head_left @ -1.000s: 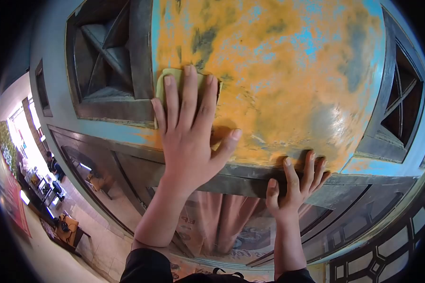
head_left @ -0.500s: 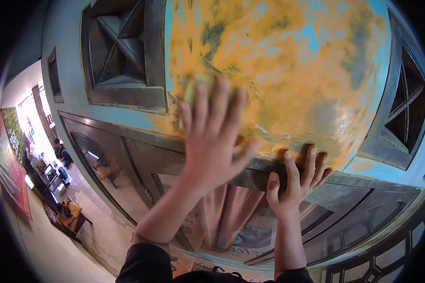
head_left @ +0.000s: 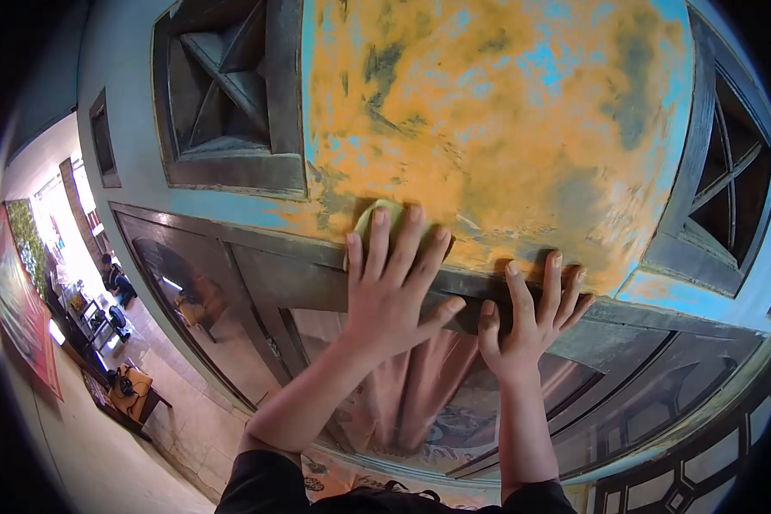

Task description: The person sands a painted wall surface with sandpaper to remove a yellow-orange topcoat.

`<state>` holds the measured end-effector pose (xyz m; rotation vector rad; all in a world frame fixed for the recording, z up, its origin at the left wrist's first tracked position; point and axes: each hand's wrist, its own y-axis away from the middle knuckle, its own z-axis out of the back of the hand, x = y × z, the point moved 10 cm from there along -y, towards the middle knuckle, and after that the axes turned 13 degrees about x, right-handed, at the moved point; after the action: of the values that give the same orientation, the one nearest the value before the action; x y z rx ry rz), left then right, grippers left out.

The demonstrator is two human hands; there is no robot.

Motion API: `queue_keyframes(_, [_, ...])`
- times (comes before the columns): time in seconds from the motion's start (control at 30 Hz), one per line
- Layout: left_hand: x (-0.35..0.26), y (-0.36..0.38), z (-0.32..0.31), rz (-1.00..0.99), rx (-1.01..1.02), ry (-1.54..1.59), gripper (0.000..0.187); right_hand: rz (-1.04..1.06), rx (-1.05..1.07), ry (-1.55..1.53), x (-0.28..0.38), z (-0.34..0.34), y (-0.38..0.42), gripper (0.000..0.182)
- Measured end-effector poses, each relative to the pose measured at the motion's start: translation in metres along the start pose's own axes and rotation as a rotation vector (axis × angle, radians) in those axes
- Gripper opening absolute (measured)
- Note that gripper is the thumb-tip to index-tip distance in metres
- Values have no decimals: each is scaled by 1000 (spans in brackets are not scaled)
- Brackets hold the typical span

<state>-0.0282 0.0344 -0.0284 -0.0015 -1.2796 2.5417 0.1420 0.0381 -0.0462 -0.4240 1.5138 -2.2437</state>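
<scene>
My left hand (head_left: 390,278) presses a yellow-green pad (head_left: 373,224) flat against the lower edge of the orange-patched wall (head_left: 505,154), just above the dark wooden frame (head_left: 308,248). Its fingers lie stretched over the pad and cover most of it; only a rounded rim shows beyond the fingertips. To the right, my right hand (head_left: 535,321) is open, fingers spread, its fingertips at the wall's bottom edge and its palm over the frame. Nothing shows in that hand. The wall surface is blotched with orange, grey and bright blue.
Wooden vents with crossed bars flank the patch, one at left (head_left: 231,94) and one at right (head_left: 724,171). Below are glass panes (head_left: 454,403) with pinkish drapery behind. At far left a person (head_left: 116,281) is low near the floor, beside a chair (head_left: 133,394).
My left hand has moved down with the pad, from the orange area to the wall's lower edge, and is no longer blurred. My right hand stays about where it was.
</scene>
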Motion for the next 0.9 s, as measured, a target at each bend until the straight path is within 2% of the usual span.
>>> queue_keyframes(0.17, [57, -58, 72, 39, -173, -7, 74, -1, -49, 15, 2, -1, -1, 48])
queue_keyframes(0.27, [51, -56, 64, 49, -127, -11, 78, -28, -51, 24, 3, -3, 1, 49])
queue_keyframes(0.37, [1, -8, 10, -114, 24, 7, 80, -31, -35, 37, 4, -2, 3, 47])
queue_keyframes(0.4, [0, -5, 6, -151, -8, -50, 80, -28, -34, 42, 5, -2, 1, 46])
queue_keyframes(0.5, [35, -40, 41, -137, 22, -52, 79, -32, -59, 48, 4, -3, 1, 44])
queue_keyframes(0.63, [69, -63, 70, -56, -153, -71, 71, -27, -52, 65, 5, -4, 2, 45])
queue_keyframes(0.67, [51, -56, 59, -103, -95, -74, 64, -26, -48, 75, 4, -5, 3, 45])
queue_keyframes(0.77, [11, -27, 30, -343, -27, -85, 58, -13, -33, 88, 6, -1, 4, 45])
queue_keyframes(0.8, [13, -28, 38, -350, -72, -24, 51, -5, -27, 88, 7, 0, 4, 45])
queue_keyframes(0.9, [12, -31, 48, -549, -28, -37, 46, -14, -30, 22, 10, 13, 1, 45])
